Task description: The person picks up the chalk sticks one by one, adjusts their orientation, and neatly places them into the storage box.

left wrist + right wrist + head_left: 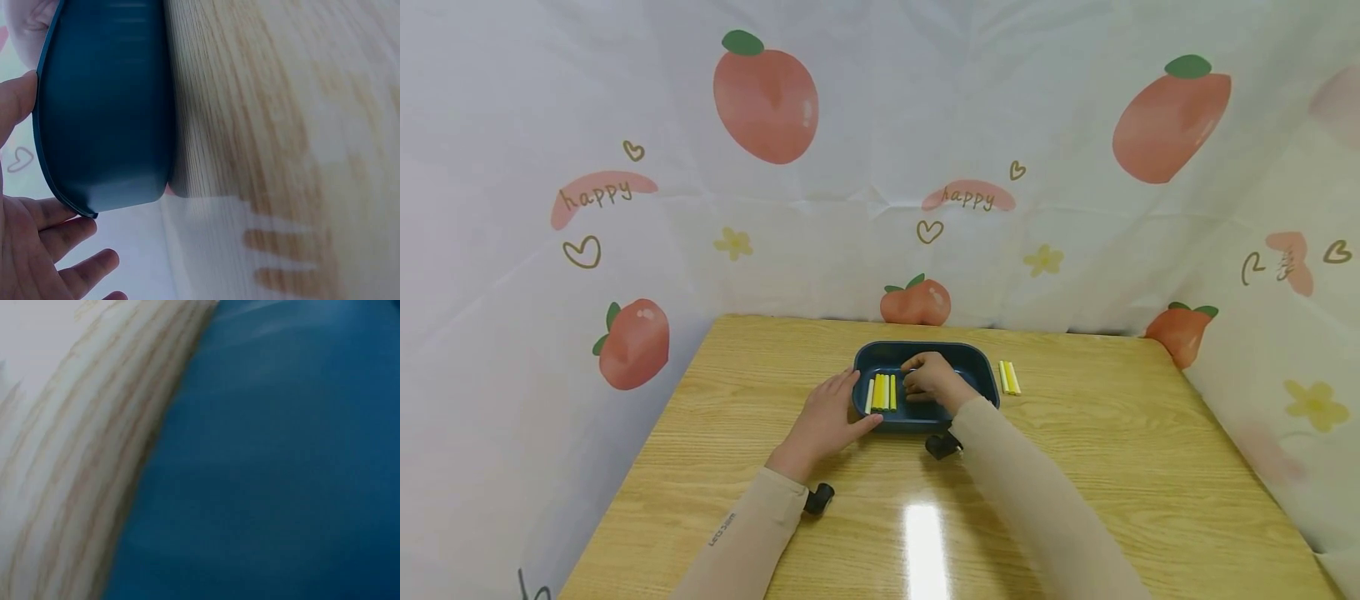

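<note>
A dark blue, deep tray with rounded corners sits on the table. At its left end lie yellow and white sticks, side by side and resembling chalk. My left hand rests against the tray's left front corner with fingers spread. In the left wrist view the thumb touches the rim. My right hand reaches inside the tray, right of the sticks, with bent fingers. Whether its fingertips hold anything is hidden. The right wrist view shows only the tray's blue wall close up.
More yellow and white sticks lie on the wooden table, just right of the tray. A patterned white cloth hangs behind the table and along both sides. Dark wrist cameras stick out from the sleeves.
</note>
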